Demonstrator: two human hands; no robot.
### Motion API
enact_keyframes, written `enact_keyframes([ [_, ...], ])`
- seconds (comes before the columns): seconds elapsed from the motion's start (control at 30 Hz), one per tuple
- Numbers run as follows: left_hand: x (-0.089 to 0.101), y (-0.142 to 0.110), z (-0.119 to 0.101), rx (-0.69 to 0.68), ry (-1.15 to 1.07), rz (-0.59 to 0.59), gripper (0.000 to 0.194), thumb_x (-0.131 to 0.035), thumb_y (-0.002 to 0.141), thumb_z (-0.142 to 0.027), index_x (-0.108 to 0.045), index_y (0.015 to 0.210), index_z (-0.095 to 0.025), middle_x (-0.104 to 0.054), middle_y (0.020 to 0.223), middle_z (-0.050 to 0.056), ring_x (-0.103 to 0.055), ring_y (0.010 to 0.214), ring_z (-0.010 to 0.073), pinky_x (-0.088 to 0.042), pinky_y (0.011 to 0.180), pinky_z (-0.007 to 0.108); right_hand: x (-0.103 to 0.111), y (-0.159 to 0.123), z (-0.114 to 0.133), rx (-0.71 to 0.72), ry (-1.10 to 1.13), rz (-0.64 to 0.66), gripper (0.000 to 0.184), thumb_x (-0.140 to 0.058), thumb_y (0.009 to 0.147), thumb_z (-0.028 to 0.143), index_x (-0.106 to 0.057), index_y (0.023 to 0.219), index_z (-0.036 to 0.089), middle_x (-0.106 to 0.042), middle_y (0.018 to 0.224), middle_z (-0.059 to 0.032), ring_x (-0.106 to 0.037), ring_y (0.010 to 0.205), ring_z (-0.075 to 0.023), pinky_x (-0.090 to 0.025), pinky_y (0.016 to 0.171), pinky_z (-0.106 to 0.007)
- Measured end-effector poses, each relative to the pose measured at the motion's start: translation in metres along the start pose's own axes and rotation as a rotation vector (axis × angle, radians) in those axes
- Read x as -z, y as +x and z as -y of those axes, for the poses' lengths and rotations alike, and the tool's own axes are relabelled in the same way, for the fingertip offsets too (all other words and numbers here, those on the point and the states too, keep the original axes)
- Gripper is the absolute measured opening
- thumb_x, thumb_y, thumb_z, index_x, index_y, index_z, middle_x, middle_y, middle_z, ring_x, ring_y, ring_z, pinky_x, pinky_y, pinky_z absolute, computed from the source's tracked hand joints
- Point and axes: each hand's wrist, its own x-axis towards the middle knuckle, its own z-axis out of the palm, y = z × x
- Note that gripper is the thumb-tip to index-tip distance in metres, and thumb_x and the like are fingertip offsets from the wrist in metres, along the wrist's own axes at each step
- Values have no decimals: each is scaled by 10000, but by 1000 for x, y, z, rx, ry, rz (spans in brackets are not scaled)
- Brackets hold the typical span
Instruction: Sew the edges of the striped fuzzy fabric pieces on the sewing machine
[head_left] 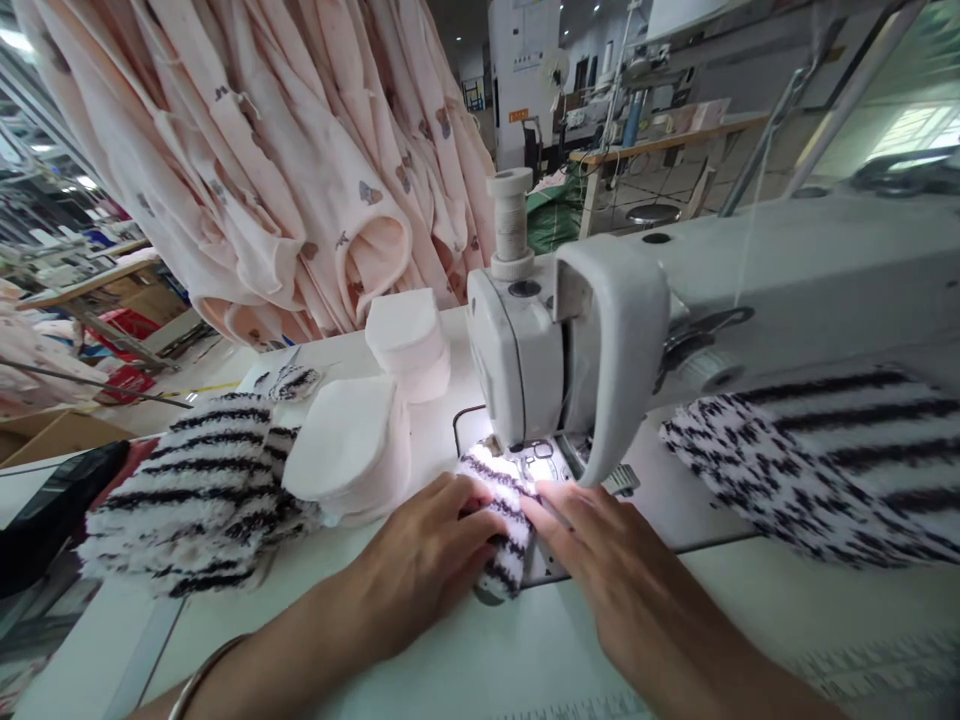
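A small piece of fluffy black-and-white striped fabric [510,560] lies under the head of a white sewing machine [517,350], lit by its lamp. My left hand [431,550] is closed on the left edge of this piece, thumb and forefinger drawn together. From the other side, my right hand [600,545] presses its fingers onto the fabric's right edge, close to the presser foot. A thin dark sliver shows along the right forefinger; I cannot make out what it is. The needle area is partly hidden by the machine head.
Left of the machine stand two stacks of white padded pieces [341,440] [405,335] and a striped fabric pile [195,490]. More striped fabric [832,460] lies under the machine arm. Pink printed garments [300,170] hang behind the table. A thread spool [511,225] tops the machine.
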Motion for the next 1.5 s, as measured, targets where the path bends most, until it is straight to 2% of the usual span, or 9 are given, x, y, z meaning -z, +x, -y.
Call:
enact_keyframes([
  [0.1, -3, 3, -9, 16, 22, -31, 188, -438, 883, -127, -577, 1003, -167, -534, 1007, 97, -527, 892, 187, -503, 743, 329, 5, 3, 0, 27, 32, 33, 528, -283, 782, 2, -508, 1234, 159, -544, 1162, -65, -465, 1053, -218, -448, 820, -376],
  [0.3, 3, 6, -9, -29, -15, 54, 219, -404, 915, -128, -569, 1052, -169, -576, 996, 80, -542, 903, 176, -496, 799, 331, 7, 0, 6, -24, 65, -32, 527, -304, 782, -15, -527, 1214, 187, -552, 1001, -64, -488, 928, -198, -441, 730, -337],
  [0.6, -22, 11, -14, 55, 103, -150, 217, -468, 875, -132, -529, 1081, -160, -557, 971, 80, -522, 854, 198, -493, 732, 366, 15, 14, -12, -43, -10, 81, 375, -379, 819, 102, -606, 1068, 267, -553, 841, -42, -497, 752, -182, -408, 582, -283],
  [0.73, -16, 12, -16, 40, 110, -131, 176, -471, 879, -132, -539, 1038, -164, -554, 978, 75, -521, 861, 189, -489, 717, 345, 19, 1, -10, -79, 51, 115, 627, -293, 729, -36, -475, 1253, 258, -515, 1027, -71, -484, 871, -196, -447, 703, -346],
  [0.83, -14, 14, -17, -26, 99, -126, 136, -526, 869, -183, -554, 1002, -170, -572, 964, 61, -525, 836, 181, -485, 704, 332, 19, -13, -10, -137, 144, 48, 704, -251, 693, -87, -411, 1288, 254, -476, 1110, -72, -456, 981, -188, -444, 807, -367],
  [0.93, -19, 15, -16, -73, 145, -135, 112, -545, 855, -181, -560, 966, -171, -592, 920, 47, -527, 793, 175, -478, 682, 329, 18, -23, -9, -194, 168, 4, 686, -258, 705, -91, -411, 1280, 251, -450, 1165, -65, -429, 1058, -179, -429, 871, -363],
  [1.07, -24, 15, -16, -81, 156, -148, 70, -495, 871, -120, -550, 851, -158, -602, 864, 31, -522, 754, 154, -468, 677, 313, 15, -29, -9, -215, 139, -19, 652, -273, 728, -75, -445, 1255, 267, -466, 1155, -57, -441, 1050, -184, -433, 846, -374],
  [1.27, -21, 14, -22, -105, 96, -140, 96, -479, 893, -111, -567, 901, -148, -629, 922, 35, -545, 789, 154, -484, 699, 312, 11, -29, 3, -119, 20, -95, 675, -293, 689, -44, -483, 1254, 273, -479, 1133, -83, -477, 1021, -212, -448, 764, -362],
  [1.5, -17, 12, -21, -112, 83, -111, 137, -470, 903, -124, -583, 977, -144, -642, 955, 42, -572, 815, 164, -502, 716, 328, 9, -19, 10, -44, -158, -72, 541, -344, 715, 39, -546, 1200, 171, -534, 1083, -128, -487, 1057, -261, -433, 747, -363],
])
